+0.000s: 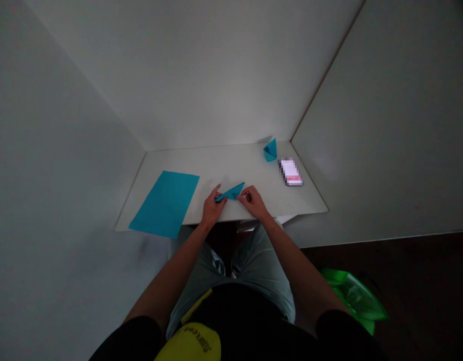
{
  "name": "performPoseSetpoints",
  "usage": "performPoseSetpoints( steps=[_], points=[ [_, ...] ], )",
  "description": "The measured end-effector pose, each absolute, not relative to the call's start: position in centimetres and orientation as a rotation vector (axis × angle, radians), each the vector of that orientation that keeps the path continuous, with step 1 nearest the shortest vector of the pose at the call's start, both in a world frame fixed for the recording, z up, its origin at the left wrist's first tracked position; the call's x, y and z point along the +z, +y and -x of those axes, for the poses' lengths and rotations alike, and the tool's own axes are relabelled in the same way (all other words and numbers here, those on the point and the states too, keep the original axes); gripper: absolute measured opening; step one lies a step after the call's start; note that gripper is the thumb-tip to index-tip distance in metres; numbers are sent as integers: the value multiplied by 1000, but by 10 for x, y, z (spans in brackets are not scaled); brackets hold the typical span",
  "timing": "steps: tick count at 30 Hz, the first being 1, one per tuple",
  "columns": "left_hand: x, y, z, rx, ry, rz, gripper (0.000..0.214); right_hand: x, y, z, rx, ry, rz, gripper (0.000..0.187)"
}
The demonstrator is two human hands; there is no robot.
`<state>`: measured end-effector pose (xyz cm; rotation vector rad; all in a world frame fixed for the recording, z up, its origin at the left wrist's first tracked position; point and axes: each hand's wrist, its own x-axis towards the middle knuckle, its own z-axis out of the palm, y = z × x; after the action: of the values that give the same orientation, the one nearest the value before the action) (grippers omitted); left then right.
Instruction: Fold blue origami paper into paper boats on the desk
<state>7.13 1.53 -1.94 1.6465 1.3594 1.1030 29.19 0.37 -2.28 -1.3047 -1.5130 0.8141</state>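
A folded piece of blue paper (232, 191), a flat triangle shape, lies near the front edge of the white table (231, 160). My left hand (212, 206) pinches its left end with fingers closed. My right hand (254, 201) presses and pinches its right end. Both hands rest on the table, a little apart, with the paper between them.
A flat blue sheet of paper (165, 202) lies at the table's front left. A small folded blue paper boat (271, 150) stands at the back right, with a blurred phone-like object (290, 172) beside it. White walls enclose the table. A green bag (353, 296) lies on the floor at the right.
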Motion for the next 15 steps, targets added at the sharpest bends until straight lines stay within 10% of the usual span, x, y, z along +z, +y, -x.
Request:
performPoseSetpoints(
  steps=[7,15],
  points=[
    [-12,1,-83,790,1127,-2130,19,-18,-1,-290,953,-1713,1381,63],
    [-18,5,-76,730,1104,-1968,57,-16,-2,-295,955,-1843,1305,62]
  ],
)
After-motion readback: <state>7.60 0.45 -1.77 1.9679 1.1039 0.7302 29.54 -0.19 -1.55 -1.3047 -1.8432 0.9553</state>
